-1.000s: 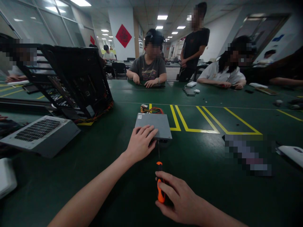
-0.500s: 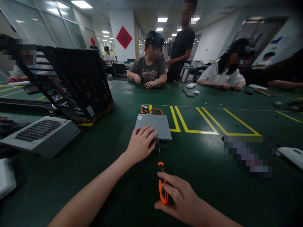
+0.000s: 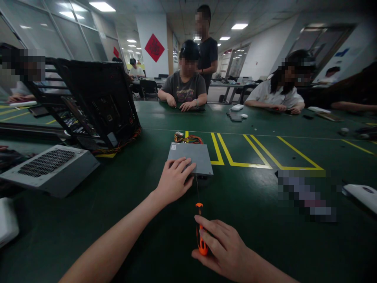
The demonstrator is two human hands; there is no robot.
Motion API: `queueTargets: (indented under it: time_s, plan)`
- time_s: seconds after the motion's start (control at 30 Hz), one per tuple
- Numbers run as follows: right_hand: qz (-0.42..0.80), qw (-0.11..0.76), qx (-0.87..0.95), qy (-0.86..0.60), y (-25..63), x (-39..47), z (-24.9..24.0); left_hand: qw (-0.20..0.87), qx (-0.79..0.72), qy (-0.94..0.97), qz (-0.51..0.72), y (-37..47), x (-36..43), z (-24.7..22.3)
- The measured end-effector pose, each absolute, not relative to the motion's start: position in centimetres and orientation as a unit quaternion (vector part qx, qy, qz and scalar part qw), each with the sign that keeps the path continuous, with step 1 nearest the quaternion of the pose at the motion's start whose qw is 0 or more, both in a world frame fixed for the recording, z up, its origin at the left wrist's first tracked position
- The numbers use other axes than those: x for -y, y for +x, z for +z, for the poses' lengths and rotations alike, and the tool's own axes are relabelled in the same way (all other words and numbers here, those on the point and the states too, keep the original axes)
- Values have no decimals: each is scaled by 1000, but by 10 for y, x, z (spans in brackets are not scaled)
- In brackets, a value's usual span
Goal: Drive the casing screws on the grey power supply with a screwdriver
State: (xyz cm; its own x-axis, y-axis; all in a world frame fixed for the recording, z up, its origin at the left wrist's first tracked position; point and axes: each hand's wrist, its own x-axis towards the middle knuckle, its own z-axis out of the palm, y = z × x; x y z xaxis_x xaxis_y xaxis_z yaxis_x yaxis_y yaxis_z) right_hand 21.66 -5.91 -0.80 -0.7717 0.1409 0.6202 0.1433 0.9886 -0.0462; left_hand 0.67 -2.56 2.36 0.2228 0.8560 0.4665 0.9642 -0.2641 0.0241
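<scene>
A grey metal computer power supply (image 3: 198, 154) lies on the green table, with a small label on its top and a bundle of coloured cables (image 3: 191, 139) behind it. Across its near left part my left hand (image 3: 173, 179) rests with fingers stretched flat on the casing and the thumb by the near edge. My right hand (image 3: 225, 243) holds an orange and black screwdriver (image 3: 202, 247) by the handle, fingers along it and thumb at the butt end. The thin shaft reaches the near side of the power supply; its tip is hidden.
At left stand an open black computer case (image 3: 97, 102) and a second power supply (image 3: 50, 167) with a fan grille. Yellow tape lines (image 3: 250, 166) mark the table (image 3: 141, 243). A blurred-out object (image 3: 306, 194) and a white item (image 3: 361, 196) lie right. Several people sit across; one stands.
The screwdriver handle has turned about its axis in my right hand, showing a different side. My left hand and the power supply stay put. The standing person has shifted left.
</scene>
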Motion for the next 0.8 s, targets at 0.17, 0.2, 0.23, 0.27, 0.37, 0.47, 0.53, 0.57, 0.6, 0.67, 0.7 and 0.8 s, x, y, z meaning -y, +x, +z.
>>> queueTargets:
  time_s: [0.17, 0.2, 0.23, 0.27, 0.37, 0.47, 0.53, 0.57, 0.6, 0.67, 0.7, 0.8]
  plan:
    - [16, 271, 957, -102, 218, 61, -7, 139, 590, -770, -198, 7, 25, 24]
    - [16, 252, 962, -101, 218, 61, -5, 140, 589, -770, -199, 7, 25, 24]
    - [12, 241, 965, -99, 218, 61, -4, 141, 589, -770, -200, 7, 25, 24]
    - [7, 238, 967, -94, 218, 61, -3, 141, 589, -770, -200, 8, 25, 24]
    - [-10, 270, 960, -78, 218, 59, -3, 140, 590, -771, -197, 8, 26, 24]
    - [-18, 307, 949, -72, 217, 57, -6, 140, 590, -771, -195, 7, 26, 25]
    - [-19, 325, 942, -78, 217, 57, -9, 140, 590, -771, -195, 7, 26, 24]
    - [-19, 331, 940, -85, 217, 58, -10, 140, 590, -771, -195, 7, 26, 24]
    - [-18, 333, 938, -92, 216, 58, -10, 140, 590, -771, -195, 7, 25, 24]
    - [-17, 323, 941, -104, 217, 59, -10, 142, 589, -771, -196, 7, 25, 23]
    - [-17, 310, 945, -104, 217, 60, -9, 143, 589, -771, -197, 7, 25, 23]
    - [-30, 273, 957, -97, 218, 61, -6, 145, 589, -770, -199, 6, 25, 22]
